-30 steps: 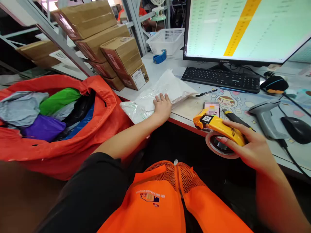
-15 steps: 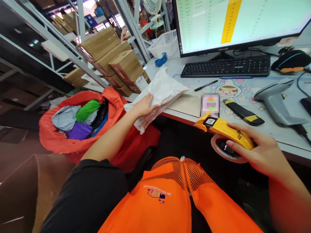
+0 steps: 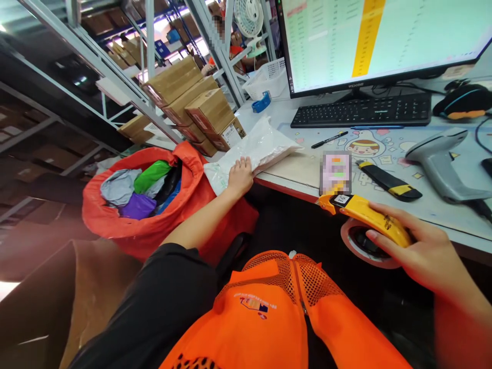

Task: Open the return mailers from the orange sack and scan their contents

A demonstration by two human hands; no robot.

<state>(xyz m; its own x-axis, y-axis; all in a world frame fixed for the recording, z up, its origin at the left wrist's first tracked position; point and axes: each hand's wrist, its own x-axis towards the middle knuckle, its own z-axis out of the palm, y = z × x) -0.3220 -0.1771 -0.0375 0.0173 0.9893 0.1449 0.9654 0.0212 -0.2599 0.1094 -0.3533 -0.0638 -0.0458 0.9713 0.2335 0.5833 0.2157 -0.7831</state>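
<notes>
White packet (image 3: 265,141): lies flatter now, likely steadier; left hand (image 3: 240,179) atop, grip untellable. Tape dispenser (image 3: 363,210), packet's four o'clock: right hand (image 3: 423,248) wraps it.

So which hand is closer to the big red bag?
Left. The left hand rests on the white parcel beside the red bag; the right hand is farther right, gripping the yellow tape dispenser.

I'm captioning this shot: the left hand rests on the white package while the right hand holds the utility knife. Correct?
Not quite: the head view shows the right hand holding a yellow tape dispenser; the utility knife lies on the desk. The left hand does rest on the white package.
</notes>
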